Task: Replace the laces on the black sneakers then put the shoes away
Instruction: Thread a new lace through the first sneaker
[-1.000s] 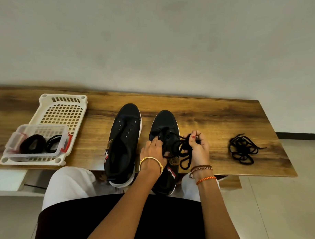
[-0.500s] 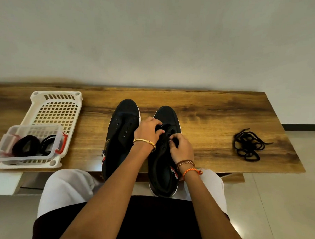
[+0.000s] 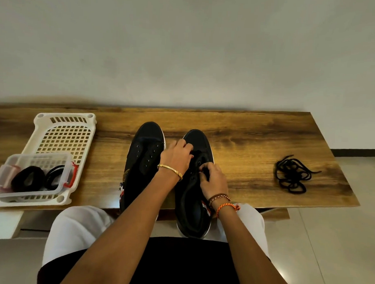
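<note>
While both black sneakers stand side by side on the wooden worktop (image 3: 246,131), heels over its near edge, the left hand (image 3: 177,156) curls its fingers on the tongue of the right sneaker (image 3: 193,197) and the right hand (image 3: 213,179) pinches a black lace at its eyelets. The left sneaker (image 3: 143,157) has bare eyelets. A loose lace pile (image 3: 291,173) lies well right; a white basket (image 3: 63,137) holds a clear box (image 3: 32,176) far left.
</note>
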